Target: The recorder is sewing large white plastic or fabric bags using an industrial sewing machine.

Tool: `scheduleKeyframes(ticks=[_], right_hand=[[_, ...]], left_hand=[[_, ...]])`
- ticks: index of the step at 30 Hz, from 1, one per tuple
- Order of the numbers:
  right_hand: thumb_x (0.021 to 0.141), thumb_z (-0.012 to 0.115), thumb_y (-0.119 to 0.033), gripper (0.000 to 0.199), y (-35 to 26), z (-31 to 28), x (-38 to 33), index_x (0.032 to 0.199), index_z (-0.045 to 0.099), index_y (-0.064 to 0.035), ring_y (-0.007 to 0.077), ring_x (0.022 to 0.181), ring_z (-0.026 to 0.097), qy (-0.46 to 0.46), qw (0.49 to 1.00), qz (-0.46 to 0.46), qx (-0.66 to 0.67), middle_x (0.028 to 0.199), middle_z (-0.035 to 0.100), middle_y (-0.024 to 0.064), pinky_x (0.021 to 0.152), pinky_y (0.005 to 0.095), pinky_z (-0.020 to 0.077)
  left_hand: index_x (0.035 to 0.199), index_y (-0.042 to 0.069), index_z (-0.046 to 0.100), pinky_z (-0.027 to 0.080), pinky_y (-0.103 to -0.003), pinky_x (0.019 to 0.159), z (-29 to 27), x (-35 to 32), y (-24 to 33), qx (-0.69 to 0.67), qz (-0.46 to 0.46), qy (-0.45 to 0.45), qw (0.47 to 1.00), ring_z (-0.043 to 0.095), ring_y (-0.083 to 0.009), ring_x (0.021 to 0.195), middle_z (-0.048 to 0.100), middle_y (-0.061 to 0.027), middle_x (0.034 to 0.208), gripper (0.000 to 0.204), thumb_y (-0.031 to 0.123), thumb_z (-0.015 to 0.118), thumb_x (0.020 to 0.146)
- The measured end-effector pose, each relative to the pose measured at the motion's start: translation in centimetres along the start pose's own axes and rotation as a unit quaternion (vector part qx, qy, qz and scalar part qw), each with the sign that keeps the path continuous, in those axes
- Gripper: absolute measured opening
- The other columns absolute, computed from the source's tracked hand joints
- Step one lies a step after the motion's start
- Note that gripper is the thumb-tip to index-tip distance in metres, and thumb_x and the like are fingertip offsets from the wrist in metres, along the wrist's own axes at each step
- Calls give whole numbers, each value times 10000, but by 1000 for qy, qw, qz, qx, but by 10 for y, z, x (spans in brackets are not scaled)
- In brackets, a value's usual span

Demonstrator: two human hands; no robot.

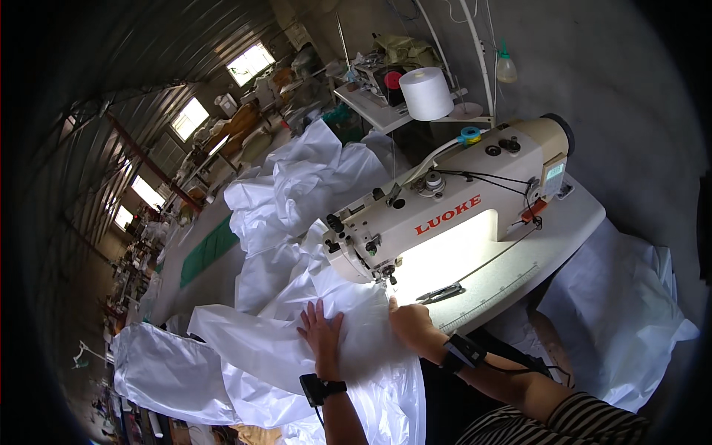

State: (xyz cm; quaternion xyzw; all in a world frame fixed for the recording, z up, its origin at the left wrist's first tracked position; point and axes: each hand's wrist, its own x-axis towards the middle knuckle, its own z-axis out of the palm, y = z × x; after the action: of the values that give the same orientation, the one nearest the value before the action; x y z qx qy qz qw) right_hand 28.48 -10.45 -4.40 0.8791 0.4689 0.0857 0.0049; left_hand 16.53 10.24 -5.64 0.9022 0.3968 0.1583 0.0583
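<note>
Workshop table: both hands (363, 330) press white fabric (356, 348) beneath the sewing machine (445, 215).

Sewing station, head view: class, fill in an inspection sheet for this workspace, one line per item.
Surface: white machine table, lit under the arm.
Job's things: white fabric fed beneath the sewing machine.
Clutter: scissors on the table; thread cone behind.
Grippers: left hand flat on the fabric; right hand pressing its edge.
Cables: black wire across the machine; cords from both wristbands.
Surroundings: long workshop, windows, more fabric piles.
</note>
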Motion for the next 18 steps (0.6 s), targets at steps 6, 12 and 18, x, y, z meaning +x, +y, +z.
scheduleKeyframes(ticks=[6, 12, 18], right_hand=[[906, 550, -144, 484, 4, 3, 0, 1377, 519, -39, 113, 530, 634, -8, 999, -27, 17, 678, 674, -46, 401, 290, 420], [881, 631, -152, 310, 33, -15, -56, 1178, 617, -65, 267, 603, 666, 174, 924, -66, 334, 713, 675, 80, 550, 369, 520], [877, 649, -189, 174, 46, 28, -133, 1012, 684, -84, 319, 671, 669, -27, 901, -89, 424, 779, 685, 132, 644, 410, 538]], left_hand=[[1453, 136, 425, 215, -607, 1134, -17, -52, 5, -86, 78, 91, 989, 315, -371, 1418, 363, -148, 1530, 602, 292, 629, 908], [1396, 141, 476, 253, -583, 1124, -38, -205, 56, -38, 163, 32, 985, 394, -321, 1384, 424, -130, 1487, 630, 227, 723, 823], [1482, 55, 321, 160, -619, 1155, 19, -318, 76, -95, 28, -25, 995, 210, -413, 1453, 226, -227, 1564, 849, 270, 753, 784]])
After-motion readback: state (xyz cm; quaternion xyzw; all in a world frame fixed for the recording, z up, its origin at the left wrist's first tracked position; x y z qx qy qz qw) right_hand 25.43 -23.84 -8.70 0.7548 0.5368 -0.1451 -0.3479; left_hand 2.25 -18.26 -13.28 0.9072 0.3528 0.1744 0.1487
